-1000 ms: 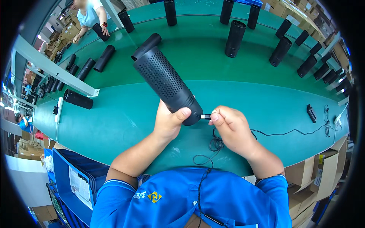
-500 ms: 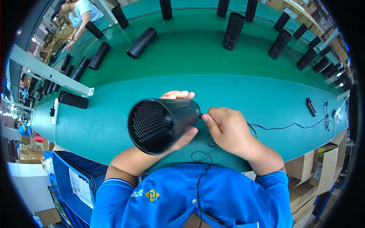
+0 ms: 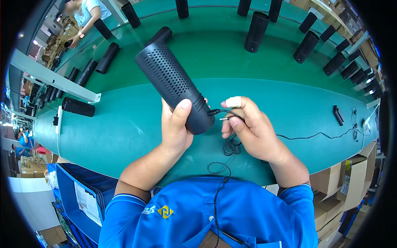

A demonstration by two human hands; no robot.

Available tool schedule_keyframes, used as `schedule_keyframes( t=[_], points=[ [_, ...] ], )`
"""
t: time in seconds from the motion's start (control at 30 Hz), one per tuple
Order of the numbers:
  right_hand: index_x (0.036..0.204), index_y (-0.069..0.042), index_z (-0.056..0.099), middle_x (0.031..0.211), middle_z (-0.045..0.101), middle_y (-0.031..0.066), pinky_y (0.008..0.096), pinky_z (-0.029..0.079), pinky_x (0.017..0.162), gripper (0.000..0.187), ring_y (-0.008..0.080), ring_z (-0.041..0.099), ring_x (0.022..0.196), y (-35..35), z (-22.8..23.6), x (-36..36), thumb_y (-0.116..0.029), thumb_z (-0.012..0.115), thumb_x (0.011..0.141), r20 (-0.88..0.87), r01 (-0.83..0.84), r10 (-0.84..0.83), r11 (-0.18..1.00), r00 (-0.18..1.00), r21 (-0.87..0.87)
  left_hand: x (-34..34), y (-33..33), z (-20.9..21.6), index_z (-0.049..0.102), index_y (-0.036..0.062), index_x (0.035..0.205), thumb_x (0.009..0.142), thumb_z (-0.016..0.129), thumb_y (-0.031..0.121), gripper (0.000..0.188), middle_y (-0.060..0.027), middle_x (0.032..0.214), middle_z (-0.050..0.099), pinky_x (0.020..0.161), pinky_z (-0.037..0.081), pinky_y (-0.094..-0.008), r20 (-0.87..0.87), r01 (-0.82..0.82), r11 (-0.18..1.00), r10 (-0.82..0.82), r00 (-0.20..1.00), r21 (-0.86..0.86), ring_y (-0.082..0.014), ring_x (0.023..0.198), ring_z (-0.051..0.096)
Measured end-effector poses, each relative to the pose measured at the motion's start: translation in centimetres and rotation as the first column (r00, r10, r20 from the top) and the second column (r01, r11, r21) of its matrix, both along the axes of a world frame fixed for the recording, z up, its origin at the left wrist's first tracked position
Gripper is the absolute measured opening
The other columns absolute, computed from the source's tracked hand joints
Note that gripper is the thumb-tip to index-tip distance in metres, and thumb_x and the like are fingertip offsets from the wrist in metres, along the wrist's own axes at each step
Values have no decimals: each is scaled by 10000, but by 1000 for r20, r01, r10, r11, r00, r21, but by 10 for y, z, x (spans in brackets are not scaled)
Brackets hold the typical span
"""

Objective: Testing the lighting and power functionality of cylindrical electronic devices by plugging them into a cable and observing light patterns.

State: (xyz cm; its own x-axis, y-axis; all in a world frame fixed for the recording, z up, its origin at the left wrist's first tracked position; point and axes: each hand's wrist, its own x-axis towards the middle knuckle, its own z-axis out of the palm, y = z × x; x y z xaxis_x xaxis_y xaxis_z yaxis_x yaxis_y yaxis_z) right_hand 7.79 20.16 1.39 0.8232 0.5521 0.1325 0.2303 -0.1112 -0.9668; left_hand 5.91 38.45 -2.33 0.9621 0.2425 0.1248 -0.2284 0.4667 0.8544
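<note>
Cable coil (image 3: 232,147): near right hand (image 3: 255,128), lower left
Right hand: pinching a thin plug (image 3: 223,119), its tip near the tube (image 3: 171,76)
Left hand (image 3: 175,124): wrapped round the tube's lower end
Tube: slanting far-left from left hand, connector (image 3: 213,112) at its base

Cyl (image 3: 168,76) in L hand (image 3: 177,125), cable (image 3: 227,110) in R hand (image 3: 258,134), more cyls (image 3: 255,33) behind.

A passage is lying open across the workbench (image 3: 293,103) between the right hand (image 3: 258,134) and the small black device (image 3: 338,115) near the right end. A thin cable (image 3: 293,139) is crossing that side nearer the front edge. The held perforated cylinder (image 3: 175,87) is blocking the middle; a lying cylinder (image 3: 78,107) and a slanting white post (image 3: 56,77) are crowding the left end.
</note>
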Motion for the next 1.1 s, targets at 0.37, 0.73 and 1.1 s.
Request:
schedule_keyframes(
  t=[0.37,0.73,1.1],
  points=[
    [1278,-61,408,765,621,65,238,444,597,418,153,586,647,5,12,-7,35,486,879,-26,-75,72,984,997,-160,-8,-2,1,436,-29,1170,850,554,331,496,-155,1024,548,729,522,-338,13,53,996,-54,998,74,-229,845,600],
    [785,-21,610,656,591,79,291,395,520,125,191,500,537,11,0,-3,-126,625,852,198,-71,136,950,971,-305,-9,4,-6,435,-34,1167,835,530,269,460,-159,997,555,696,513,-322,66,68,995,-73,995,73,-227,812,597],
    [827,-45,615,795,631,90,339,446,642,208,232,573,660,23,-15,-11,-247,664,820,473,178,21,911,881,-371,-5,13,-18,386,19,1217,835,535,207,451,-163,1015,542,689,518,-328,-66,109,992,-113,991,-60,-233,804,595]
  ],
)
